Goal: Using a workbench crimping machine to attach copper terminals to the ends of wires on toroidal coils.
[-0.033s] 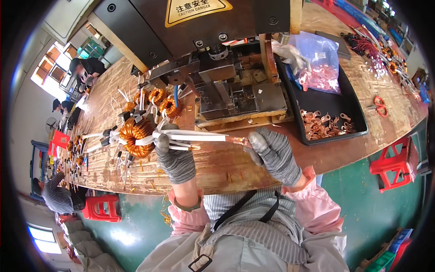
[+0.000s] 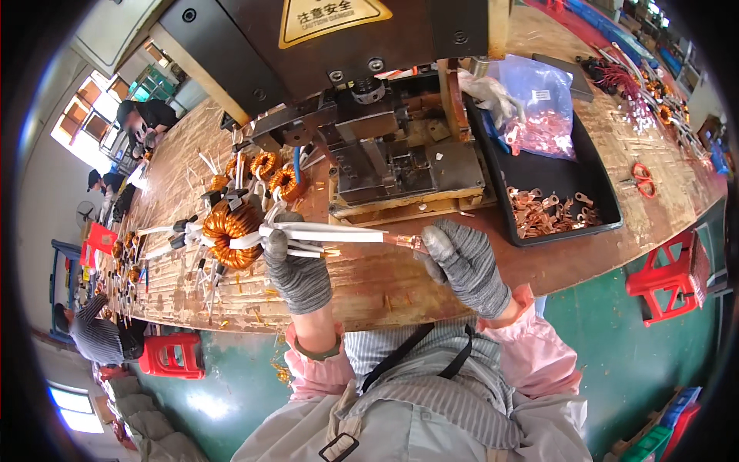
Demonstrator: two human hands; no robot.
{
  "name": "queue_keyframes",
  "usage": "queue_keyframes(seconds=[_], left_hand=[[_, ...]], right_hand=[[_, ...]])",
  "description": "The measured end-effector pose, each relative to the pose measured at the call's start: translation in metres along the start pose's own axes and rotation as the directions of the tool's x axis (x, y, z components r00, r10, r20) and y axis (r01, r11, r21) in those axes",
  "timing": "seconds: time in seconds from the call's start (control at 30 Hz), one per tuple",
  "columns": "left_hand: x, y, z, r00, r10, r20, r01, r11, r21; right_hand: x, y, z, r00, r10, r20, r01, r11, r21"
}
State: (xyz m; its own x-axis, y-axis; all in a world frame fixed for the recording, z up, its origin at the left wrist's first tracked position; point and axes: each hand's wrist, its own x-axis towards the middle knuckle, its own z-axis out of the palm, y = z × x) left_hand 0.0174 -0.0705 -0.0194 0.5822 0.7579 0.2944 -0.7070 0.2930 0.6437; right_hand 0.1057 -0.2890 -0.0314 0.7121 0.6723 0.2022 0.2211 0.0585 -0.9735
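My left hand (image 2: 299,269), in a grey knitted glove, is closed around the white-sleeved leads (image 2: 331,231) of a copper-wound toroidal coil (image 2: 232,233). The coil hangs just left of that hand, over the table. Reaching rightward, the longest sleeved lead ends in a copper cable lug (image 2: 402,240). My right hand (image 2: 466,266), gloved alike, pinches the lug's far end between thumb and fingers; its tip is hidden. Shorter leads with bare coppery ends (image 2: 329,252) stick out beside my left fingers.
A press (image 2: 385,162) with a metal die stands straight ahead. Right of it, a black tray (image 2: 566,181) holds loose copper lugs (image 2: 550,212) and a plastic bag (image 2: 539,108) of lugs. Red-handled scissors (image 2: 643,181) lie farther right. More coils (image 2: 286,185) sit behind the held one.
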Motion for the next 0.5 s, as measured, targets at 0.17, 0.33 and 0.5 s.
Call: queue_keyframes(seconds=[0.17, 0.33, 0.5], left_hand=[[-0.01, -0.004, 0.002, 0.989, -0.108, -0.096, 0.093, 0.984, -0.155], [-0.017, -0.016, -0.005, 0.992, -0.107, -0.071, 0.104, 0.994, -0.045], [-0.012, -0.007, -0.035, 0.978, -0.153, 0.14, 0.16, 0.986, -0.043]], right_hand=[[-0.007, -0.006, -0.002, 0.997, 0.032, -0.067, -0.024, 0.993, 0.12], [-0.015, 0.01, -0.027, 0.993, 0.114, 0.024, -0.115, 0.989, 0.097], [0.054, 0.022, -0.119, 0.952, -0.214, -0.217, 0.063, 0.836, -0.545]])
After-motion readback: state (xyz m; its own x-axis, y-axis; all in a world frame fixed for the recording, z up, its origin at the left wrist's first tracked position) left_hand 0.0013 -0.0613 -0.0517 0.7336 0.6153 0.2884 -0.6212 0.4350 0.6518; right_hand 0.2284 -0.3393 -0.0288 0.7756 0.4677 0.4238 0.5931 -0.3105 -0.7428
